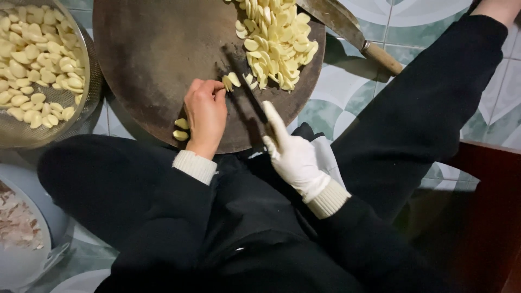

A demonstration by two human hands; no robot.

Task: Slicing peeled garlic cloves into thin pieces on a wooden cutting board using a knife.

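Observation:
My bare left hand [205, 115] rests on a round brown chopping board [157, 54], its fingertips pinching a peeled garlic clove [230, 81]. My right hand [290, 154], in a white glove, grips a dark knife [247, 95] whose blade lies edge-down right beside that clove, forefinger stretched along its back. A heap of sliced garlic [277, 38] lies at the board's far right. Two whole cloves [180, 129] sit at the board's near edge, just left of my left hand.
A metal colander [92, 81] full of peeled cloves stands at the left. A cleaver with a wooden handle [382, 57] lies on the tiled floor beyond the board. A white bowl [21, 260] with garlic skins is at lower left. My black-clad legs flank the board.

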